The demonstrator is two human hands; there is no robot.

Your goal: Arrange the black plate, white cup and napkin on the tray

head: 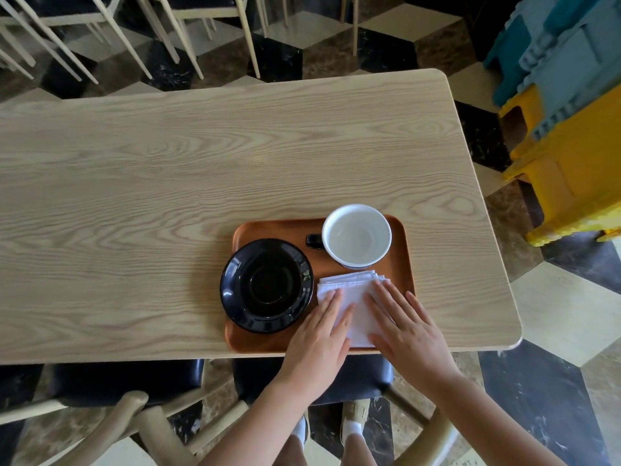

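Head view, flat hands (363, 334), folded cloth napkin (353, 290)

You have one worktop (201, 163) in front of you, and on it one brown tray (275, 227). The tray carries three things, one of each kind: one black plate (267, 285), one white cup (357, 235) with a single dark handle, and one folded white napkin (356, 297). Two hands are in view, your left hand (319, 341) and your right hand (408, 334), both lying flat on the napkin. Beyond the worktop's right end stand plastic stools, stacked too closely to count. Chairs sit behind and below; their number cannot be told.
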